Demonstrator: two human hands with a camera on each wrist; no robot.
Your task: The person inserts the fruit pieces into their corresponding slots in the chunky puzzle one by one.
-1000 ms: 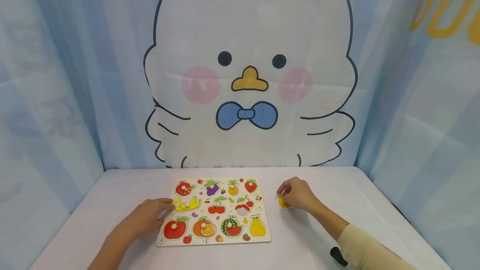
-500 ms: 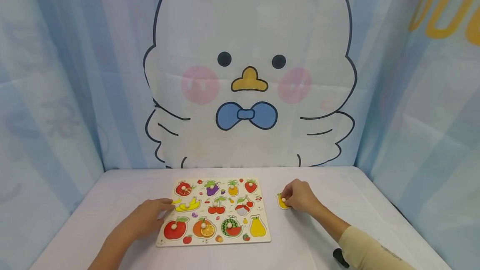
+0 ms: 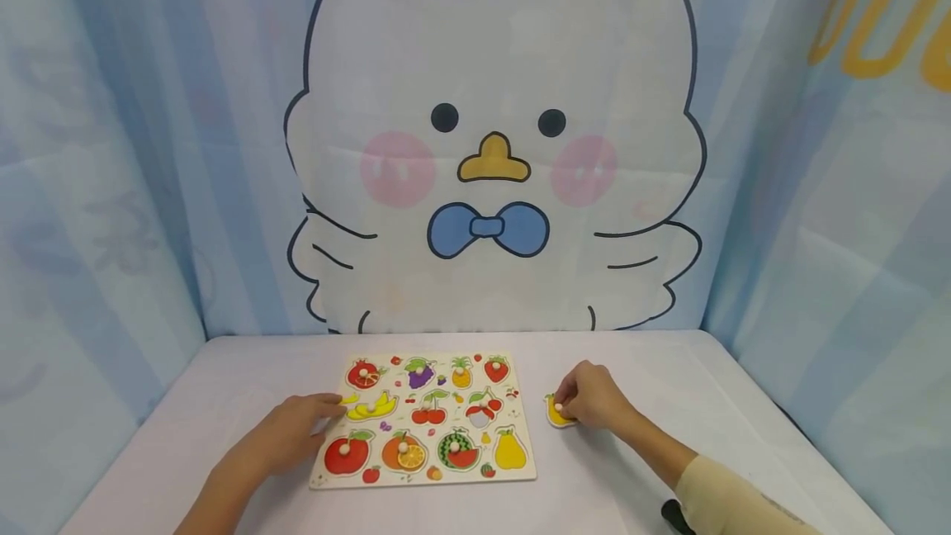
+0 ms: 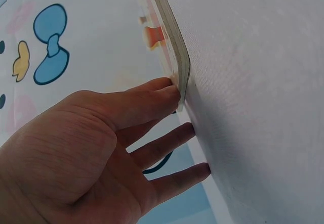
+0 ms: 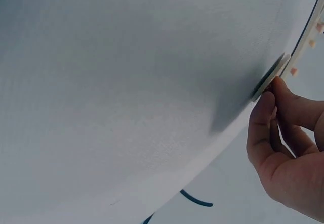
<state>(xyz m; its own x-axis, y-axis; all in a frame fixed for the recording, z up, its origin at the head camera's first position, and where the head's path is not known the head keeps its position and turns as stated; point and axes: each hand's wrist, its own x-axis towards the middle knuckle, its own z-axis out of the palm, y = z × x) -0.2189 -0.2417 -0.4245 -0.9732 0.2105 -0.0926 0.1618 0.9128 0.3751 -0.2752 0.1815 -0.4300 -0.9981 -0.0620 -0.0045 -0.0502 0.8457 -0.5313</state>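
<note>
In the head view my right hand (image 3: 598, 397) pinches a yellow pear puzzle piece (image 3: 554, 414) by its white knob, to the right of the puzzle board (image 3: 416, 478). In the right wrist view, thumb and fingertips meet behind the thin piece (image 5: 263, 86), whose shadow falls on the table. My left hand (image 3: 295, 434) is at the board's left edge, fingertips on its rim. From the left wrist, this hand (image 4: 109, 143) shows its thumb against the board's edge (image 4: 174, 37) and the other fingers extended. The board's pear spot (image 3: 510, 448) has no knob.
Knobbed fruit pieces, such as the apple (image 3: 346, 456) and watermelon (image 3: 459, 451), lie in the board. A black object (image 3: 674, 516) lies by the right sleeve (image 3: 735, 495). Behind the white table (image 3: 639, 469) hangs a curtain (image 3: 490, 287) with a cartoon bird.
My right hand has come slightly nearer to me with the pear piece, and its fingers have shifted so the knob shows. The left hand and the board have stayed in place.
</note>
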